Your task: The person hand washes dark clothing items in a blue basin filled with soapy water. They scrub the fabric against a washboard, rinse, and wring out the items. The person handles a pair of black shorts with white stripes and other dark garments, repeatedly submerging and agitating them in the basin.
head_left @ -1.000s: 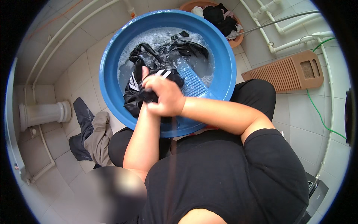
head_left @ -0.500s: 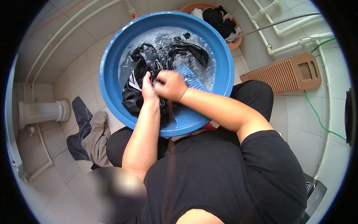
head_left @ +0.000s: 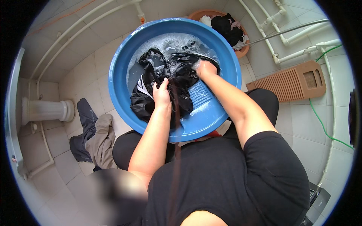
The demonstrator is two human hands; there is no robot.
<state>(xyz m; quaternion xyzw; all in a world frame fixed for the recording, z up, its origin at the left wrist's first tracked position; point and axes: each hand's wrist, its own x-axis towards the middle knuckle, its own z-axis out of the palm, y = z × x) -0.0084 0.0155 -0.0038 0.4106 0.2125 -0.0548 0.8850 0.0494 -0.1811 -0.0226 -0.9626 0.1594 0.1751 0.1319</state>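
A wet black garment [head_left: 180, 78] with a pale stripe lies bunched in a large blue basin [head_left: 117, 88] of sudsy water. My left hand [head_left: 161, 95] grips a fold of it near the basin's middle, thumb uppermost. Farther right, at the water's surface, my right hand [head_left: 206, 69] is closed on the garment's far right part, its fingertips partly hidden by foam and cloth. Between the hands the black fabric is spread out. The basin's built-in ribbed washboard [head_left: 200, 95] shows bare below my right hand.
Behind the basin stands an orange tub [head_left: 243, 51] of clothes. A brown washboard [head_left: 284, 81] leans at the right, beside white pipes [head_left: 298, 55] and a green hose [head_left: 320, 122]. Dark and grey-brown trousers [head_left: 101, 135] lie on the tiled floor at left, near a white pedestal [head_left: 49, 110].
My right hand has moved away from my left, to the right and farther off, and the black garment now stretches between them. The whole view has shifted slightly.
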